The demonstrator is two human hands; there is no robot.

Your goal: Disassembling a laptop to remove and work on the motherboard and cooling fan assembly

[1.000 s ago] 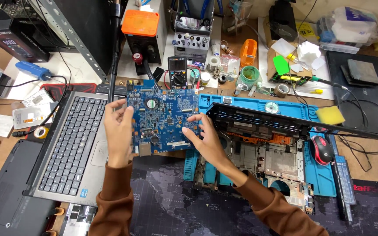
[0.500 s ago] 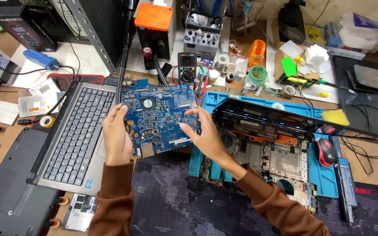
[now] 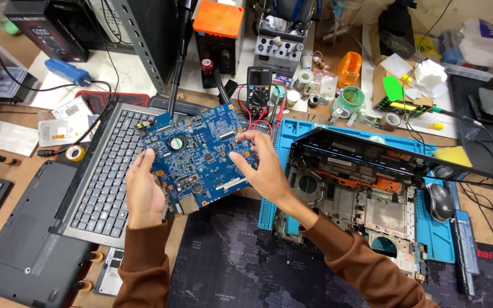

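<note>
I hold a blue laptop motherboard point(image 3: 201, 157) above the bench, tilted, component side up. My left hand point(image 3: 144, 194) grips its lower left edge. My right hand point(image 3: 263, 168) holds its right edge, fingers spread over the board. To the right lies an opened laptop chassis point(image 3: 360, 205) on a blue repair mat point(image 3: 437, 234), with its screen lid point(image 3: 395, 157) raised. A silver keyboard panel point(image 3: 106, 177) lies just left of the board.
A dark laptop cover point(image 3: 29, 245) lies at the lower left. A multimeter point(image 3: 258, 91), tape rolls, an orange-topped unit point(image 3: 218, 25) and small parts crowd the back of the bench. A mouse point(image 3: 439, 201) sits right of the chassis. A dark map-printed mat point(image 3: 241, 268) covers the front.
Both hands have lifted the motherboard a little and turned it, so it now sits more tilted and nearer the camera. The view has shifted slightly.
</note>
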